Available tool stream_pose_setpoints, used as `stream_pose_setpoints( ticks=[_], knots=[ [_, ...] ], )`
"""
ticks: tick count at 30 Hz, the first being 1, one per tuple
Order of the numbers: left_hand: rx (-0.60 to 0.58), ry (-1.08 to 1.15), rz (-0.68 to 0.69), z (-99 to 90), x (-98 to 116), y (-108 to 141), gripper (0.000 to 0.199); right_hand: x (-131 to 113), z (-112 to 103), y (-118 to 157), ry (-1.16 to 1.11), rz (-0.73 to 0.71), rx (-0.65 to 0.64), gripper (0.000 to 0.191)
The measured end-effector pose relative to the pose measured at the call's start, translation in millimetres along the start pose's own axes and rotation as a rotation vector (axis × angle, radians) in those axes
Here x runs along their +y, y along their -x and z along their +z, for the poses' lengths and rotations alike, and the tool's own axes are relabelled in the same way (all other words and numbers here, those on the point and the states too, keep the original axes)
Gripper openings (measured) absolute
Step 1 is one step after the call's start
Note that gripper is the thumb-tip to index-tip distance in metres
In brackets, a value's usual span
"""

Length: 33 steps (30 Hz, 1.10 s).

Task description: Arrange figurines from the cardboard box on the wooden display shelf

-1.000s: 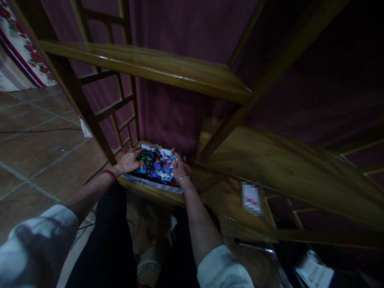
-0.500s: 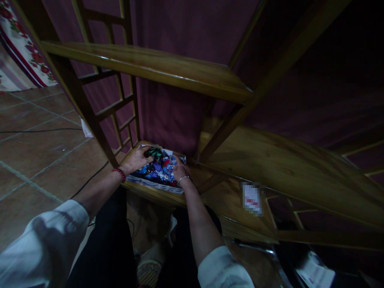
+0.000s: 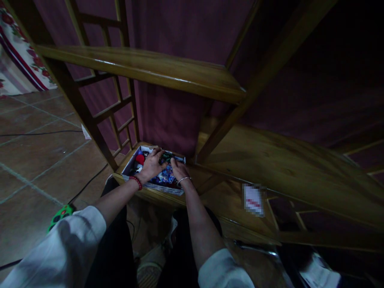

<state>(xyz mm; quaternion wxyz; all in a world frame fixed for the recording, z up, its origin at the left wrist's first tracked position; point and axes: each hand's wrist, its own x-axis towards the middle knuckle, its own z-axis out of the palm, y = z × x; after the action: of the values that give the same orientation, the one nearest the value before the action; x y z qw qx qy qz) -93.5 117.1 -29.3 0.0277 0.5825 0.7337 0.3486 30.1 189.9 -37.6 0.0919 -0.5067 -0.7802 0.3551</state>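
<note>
A white box [image 3: 127, 167] full of small colourful items, blue, red and dark green, rests on the low wooden shelf. My left hand [image 3: 152, 165], with a red bead bracelet at the wrist, reaches over the middle of the box, its fingers round a dark green item [image 3: 165, 157]. At the box's right end is my right hand [image 3: 179, 169], a silver bangle on its wrist. Its fingers are bent down into the contents, and what they touch is too dark to make out.
A wooden shelf board [image 3: 144, 72] crosses above the box, with a lattice side frame [image 3: 112, 108] at left. A blurred white card [image 3: 253, 200] lies on the lower shelf at right. A green object [image 3: 61, 216] is on the tiled floor.
My left hand has moved right across the box with the dark green item, uncovering red and white items at the left end. My right hand has stayed at the right end.
</note>
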Motion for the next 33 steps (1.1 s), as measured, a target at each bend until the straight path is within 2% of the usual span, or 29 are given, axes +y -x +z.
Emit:
stream_pose_setpoints(
  ticks=[5,10,19,24,26,28,29,31,33],
  knots=[
    [0.009,-0.049,-0.022,4.0,16,4,0.044,0,1,1,-0.078,0.023,0.014,0.043],
    [-0.026,-0.023,0.031,4.7,23,6,0.036,3,8,-3,-0.145,0.064,0.056,0.046],
    [-0.049,-0.029,0.074,-0.4,30,13,0.047,3,7,-2,-0.116,0.073,0.047,0.046],
    [0.003,-0.013,0.111,-18.1,16,16,0.043,-2,2,3,0.048,0.052,0.108,0.048],
    [0.002,-0.110,0.030,-30.1,1,14,0.036,-7,0,6,0.094,0.062,0.112,0.048],
    [-0.086,-0.269,-0.081,-41.4,-16,11,0.034,-11,-3,9,0.112,0.091,0.092,0.047],
    [-0.179,-0.345,-0.116,-45.7,-25,10,0.034,-13,-4,10,0.118,0.103,0.083,0.046],
    [-0.430,-0.487,-0.158,-50.9,-41,8,0.031,-15,-5,11,0.124,0.113,0.072,0.045],
    [-0.648,-0.562,-0.108,-51.6,-52,8,0.032,-16,-5,12,0.126,0.109,0.075,0.045]
  ],
)
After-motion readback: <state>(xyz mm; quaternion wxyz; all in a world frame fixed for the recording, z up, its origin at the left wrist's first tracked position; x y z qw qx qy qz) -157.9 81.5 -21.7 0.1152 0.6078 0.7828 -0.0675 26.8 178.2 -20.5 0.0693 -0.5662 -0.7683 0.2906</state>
